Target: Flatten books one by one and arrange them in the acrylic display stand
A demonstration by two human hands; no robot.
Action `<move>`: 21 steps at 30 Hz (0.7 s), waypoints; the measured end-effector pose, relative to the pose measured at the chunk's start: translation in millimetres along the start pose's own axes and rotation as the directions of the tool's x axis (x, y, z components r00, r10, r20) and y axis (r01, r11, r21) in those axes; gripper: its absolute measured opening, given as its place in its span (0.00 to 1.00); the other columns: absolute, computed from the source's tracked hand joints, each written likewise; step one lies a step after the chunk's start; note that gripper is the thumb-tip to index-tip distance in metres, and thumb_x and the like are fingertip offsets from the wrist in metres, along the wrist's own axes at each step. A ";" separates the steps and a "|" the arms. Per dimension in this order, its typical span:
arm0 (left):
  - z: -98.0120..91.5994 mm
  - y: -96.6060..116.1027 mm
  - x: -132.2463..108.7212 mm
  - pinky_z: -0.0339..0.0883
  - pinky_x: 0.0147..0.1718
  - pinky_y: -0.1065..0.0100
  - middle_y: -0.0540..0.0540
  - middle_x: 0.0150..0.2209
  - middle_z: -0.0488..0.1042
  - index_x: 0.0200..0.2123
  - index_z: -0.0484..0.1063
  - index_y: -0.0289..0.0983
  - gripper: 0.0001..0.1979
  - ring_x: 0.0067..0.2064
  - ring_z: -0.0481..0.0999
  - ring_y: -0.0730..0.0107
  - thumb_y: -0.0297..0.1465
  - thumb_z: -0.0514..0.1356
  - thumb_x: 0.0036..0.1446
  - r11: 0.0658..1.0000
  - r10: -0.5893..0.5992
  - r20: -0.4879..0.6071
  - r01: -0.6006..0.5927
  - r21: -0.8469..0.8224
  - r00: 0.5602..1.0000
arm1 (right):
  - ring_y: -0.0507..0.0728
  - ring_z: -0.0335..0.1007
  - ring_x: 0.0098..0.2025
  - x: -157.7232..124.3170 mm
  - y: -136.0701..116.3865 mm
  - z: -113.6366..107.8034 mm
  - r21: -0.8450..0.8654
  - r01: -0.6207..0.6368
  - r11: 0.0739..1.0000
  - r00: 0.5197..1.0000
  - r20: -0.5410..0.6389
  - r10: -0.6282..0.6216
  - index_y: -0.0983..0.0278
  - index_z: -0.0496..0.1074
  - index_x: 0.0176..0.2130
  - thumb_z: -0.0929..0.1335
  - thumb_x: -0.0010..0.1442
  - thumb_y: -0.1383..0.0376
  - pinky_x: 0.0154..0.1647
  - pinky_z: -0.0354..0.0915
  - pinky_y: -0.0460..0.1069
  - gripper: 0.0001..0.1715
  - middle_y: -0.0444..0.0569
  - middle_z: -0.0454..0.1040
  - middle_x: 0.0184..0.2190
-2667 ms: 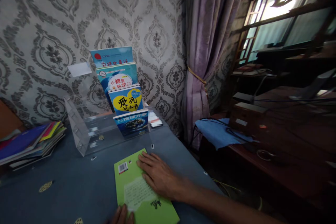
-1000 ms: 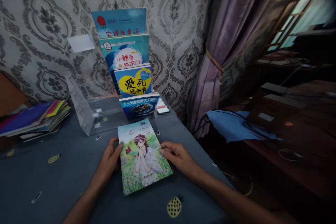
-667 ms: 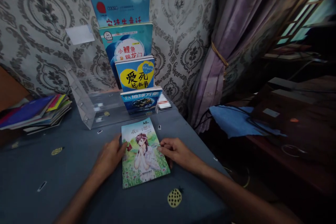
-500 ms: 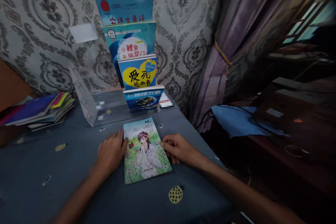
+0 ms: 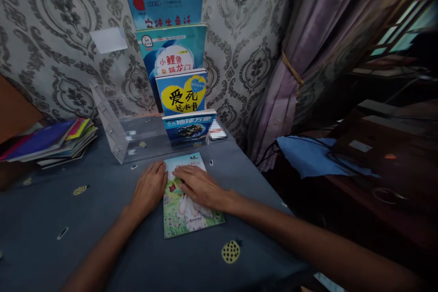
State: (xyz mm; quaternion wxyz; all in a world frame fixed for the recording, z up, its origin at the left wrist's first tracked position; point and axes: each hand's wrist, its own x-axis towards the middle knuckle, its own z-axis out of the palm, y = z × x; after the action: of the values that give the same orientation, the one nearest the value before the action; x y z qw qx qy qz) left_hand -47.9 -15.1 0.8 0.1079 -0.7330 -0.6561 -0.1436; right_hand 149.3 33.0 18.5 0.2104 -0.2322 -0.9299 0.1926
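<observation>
A thin paperback book with a drawn figure among flowers on its cover lies flat on the table. My left hand rests palm down along the book's left edge, its fingers stretched forward and its thumb side touching the edge. Across the upper part of the cover lies my right hand, fingers reaching left and lying flat. It hides the drawn figure's head and part of the title. Behind the book, a clear acrylic rack holds several upright books in stepped rows, the front one being a blue book with a globe.
A stack of books and folders sits at the table's left. The blue patterned tablecloth covers the table, whose right edge drops off beside a purple curtain. Further right are a blue cloth, cables and dark boxes.
My right hand has moved left from the book's right edge onto its cover. My left hand has shifted slightly up and right along the left edge. The book stays in place.
</observation>
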 end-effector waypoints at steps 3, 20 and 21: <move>3.9 -3.1 -0.7 0.69 0.55 0.53 0.34 0.55 0.76 0.54 0.72 0.33 0.18 0.54 0.76 0.53 0.31 0.47 0.69 0.999 0.002 -0.024 -0.003 -0.045 1.000 | 0.63 0.57 0.70 13.6 1.0 10.2 -0.048 0.001 0.999 0.997 0.079 0.003 0.71 0.65 0.63 0.63 0.69 0.65 0.71 0.52 0.60 0.26 0.63 0.66 0.65; 28.6 -22.1 3.8 0.69 0.59 0.49 0.38 0.58 0.75 0.57 0.71 0.36 0.20 0.59 0.74 0.55 0.29 0.48 0.67 0.973 0.107 -0.140 -0.133 -0.190 0.984 | 0.63 0.52 0.72 22.7 9.2 9.4 -0.046 0.024 0.999 0.996 0.082 -0.021 0.70 0.63 0.65 0.67 0.67 0.59 0.74 0.48 0.61 0.31 0.63 0.62 0.68; 29.1 -22.6 3.4 0.69 0.59 0.49 0.38 0.58 0.75 0.58 0.71 0.36 0.20 0.59 0.74 0.56 0.29 0.48 0.67 0.972 0.111 -0.143 -0.138 -0.192 0.983 | 0.62 0.52 0.72 22.5 9.8 10.3 -0.046 0.024 0.999 0.997 0.079 -0.020 0.70 0.63 0.65 0.67 0.67 0.59 0.74 0.48 0.61 0.32 0.62 0.61 0.68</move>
State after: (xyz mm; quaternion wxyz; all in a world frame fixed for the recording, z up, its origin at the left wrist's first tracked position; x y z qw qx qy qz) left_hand -68.0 0.8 -25.9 0.0850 -0.7688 -0.5823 -0.2501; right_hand 129.7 49.8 12.2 0.1702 -0.2189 -0.9443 0.1772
